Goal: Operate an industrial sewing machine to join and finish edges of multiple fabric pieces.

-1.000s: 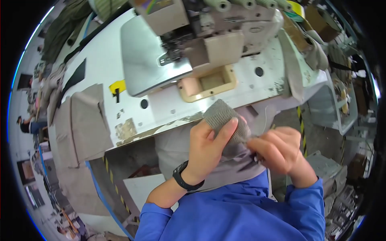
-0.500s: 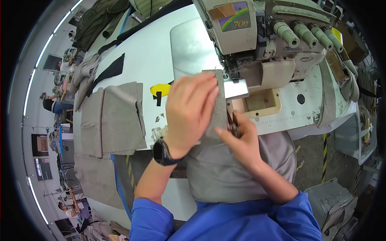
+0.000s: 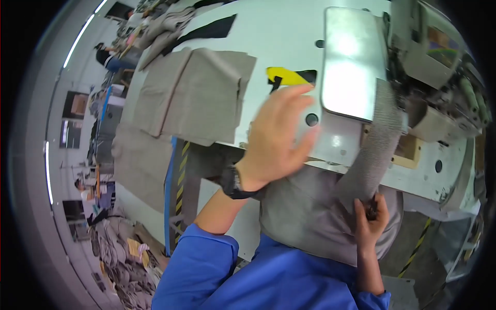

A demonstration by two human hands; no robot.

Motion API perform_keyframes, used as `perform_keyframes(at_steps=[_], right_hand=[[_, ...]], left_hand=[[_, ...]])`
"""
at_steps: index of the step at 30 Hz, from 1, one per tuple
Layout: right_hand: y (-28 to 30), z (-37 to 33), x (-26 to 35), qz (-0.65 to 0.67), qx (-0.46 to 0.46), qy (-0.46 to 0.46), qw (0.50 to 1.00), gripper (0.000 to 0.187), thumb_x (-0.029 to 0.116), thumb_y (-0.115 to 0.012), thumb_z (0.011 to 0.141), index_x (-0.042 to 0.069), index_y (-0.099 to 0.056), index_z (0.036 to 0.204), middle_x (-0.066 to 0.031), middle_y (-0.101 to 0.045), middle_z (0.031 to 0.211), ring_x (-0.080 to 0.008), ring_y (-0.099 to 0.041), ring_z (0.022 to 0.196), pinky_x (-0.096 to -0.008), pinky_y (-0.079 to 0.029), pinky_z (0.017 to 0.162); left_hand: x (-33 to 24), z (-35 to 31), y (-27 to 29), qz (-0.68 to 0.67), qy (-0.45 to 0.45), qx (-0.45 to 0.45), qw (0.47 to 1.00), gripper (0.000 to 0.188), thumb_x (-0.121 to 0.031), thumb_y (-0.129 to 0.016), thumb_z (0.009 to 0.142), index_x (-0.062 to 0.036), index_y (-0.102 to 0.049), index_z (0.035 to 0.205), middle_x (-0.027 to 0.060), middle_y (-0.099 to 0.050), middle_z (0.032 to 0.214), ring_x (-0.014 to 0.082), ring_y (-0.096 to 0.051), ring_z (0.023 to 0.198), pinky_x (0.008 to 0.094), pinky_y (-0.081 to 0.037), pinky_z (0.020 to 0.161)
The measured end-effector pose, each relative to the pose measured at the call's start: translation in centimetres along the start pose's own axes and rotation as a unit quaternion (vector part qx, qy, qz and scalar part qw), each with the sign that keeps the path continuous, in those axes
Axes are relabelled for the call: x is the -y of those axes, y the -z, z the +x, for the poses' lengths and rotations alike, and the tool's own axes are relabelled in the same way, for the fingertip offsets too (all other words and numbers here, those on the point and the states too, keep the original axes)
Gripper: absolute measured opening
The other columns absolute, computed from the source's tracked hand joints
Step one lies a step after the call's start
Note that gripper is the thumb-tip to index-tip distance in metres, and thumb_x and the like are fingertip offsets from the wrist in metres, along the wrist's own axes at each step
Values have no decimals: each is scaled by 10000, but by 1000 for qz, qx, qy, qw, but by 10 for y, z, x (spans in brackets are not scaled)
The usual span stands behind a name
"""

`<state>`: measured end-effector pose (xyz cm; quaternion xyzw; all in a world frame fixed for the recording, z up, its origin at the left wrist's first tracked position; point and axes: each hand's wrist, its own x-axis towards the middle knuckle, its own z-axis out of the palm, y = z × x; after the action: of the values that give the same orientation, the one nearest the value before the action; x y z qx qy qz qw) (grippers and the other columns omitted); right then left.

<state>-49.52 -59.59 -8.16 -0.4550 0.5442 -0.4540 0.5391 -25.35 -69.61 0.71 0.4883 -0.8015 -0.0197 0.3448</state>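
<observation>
My left hand (image 3: pixel 276 137) hovers open, fingers spread, over the white sewing table (image 3: pixel 289 49), holding nothing; it is blurred and a black watch sits on its wrist. My right hand (image 3: pixel 371 219) is closed on the lower end of a grey knit fabric strip (image 3: pixel 377 139) and on a small dark tool. The strip runs up from that hand to the sewing machine (image 3: pixel 439 62), beside the shiny metal plate (image 3: pixel 351 62). A larger grey fabric piece (image 3: pixel 305 212) lies across my lap below the table edge.
Flat grey fabric pieces (image 3: pixel 196 95) are stacked on the left of the table, with a yellow and black mark (image 3: pixel 287 77) beside them. More grey cloth (image 3: pixel 137 160) hangs off the left edge. Another person (image 3: pixel 111 59) sits far left; fabric heaps (image 3: pixel 116 253) lie on the floor.
My left hand has lifted off the knit strip and moved left, opening. My right hand has dropped lower, still holding the strip's end. The view has swung left.
</observation>
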Motion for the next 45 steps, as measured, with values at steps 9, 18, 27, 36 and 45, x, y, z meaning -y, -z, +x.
perform_keyframes(at_steps=[9,18,27,36,45], right_hand=[[-9,-29,-21,-42,-50,64,996,186,-6,-630,809,45,-455,846,2,-408,739,-53,-354,625,-190,-288,563],[-33,14,42,-115,114,360,919,280,-23,-719,706,34,-449,654,-61,-456,601,-188,-427,539,-269,-328,471],[-195,115,146,-97,211,538,810,380,-64,-696,673,23,-598,1030,-93,-666,984,-127,-592,699,-229,-440,535],[-190,78,117,87,198,423,880,290,-176,-536,650,3,-593,871,-120,-685,1003,-155,-628,692,-238,-482,559],[-36,41,121,403,102,83,906,105,32,-586,877,35,-512,803,-31,-604,761,-57,-506,542,-180,-382,487]], left_hand=[[94,-102,89,137,255,82,954,215,-70,-668,750,11,-612,941,110,-625,1001,228,-625,842,293,-478,734],[125,-61,149,-68,247,-187,948,169,-141,-580,924,20,-621,955,-41,-586,876,20,-494,785,183,-395,687],[72,-46,135,103,-91,-187,973,164,-68,-661,795,-32,-598,942,78,-616,879,214,-589,779,296,-446,680],[311,-108,303,270,431,-307,805,251,-143,-491,872,-42,-669,1017,115,-674,956,244,-621,903,354,-479,808],[249,5,278,-22,58,-212,975,290,-223,-424,936,-2,-595,1014,102,-615,895,244,-603,830,349,-465,836]])
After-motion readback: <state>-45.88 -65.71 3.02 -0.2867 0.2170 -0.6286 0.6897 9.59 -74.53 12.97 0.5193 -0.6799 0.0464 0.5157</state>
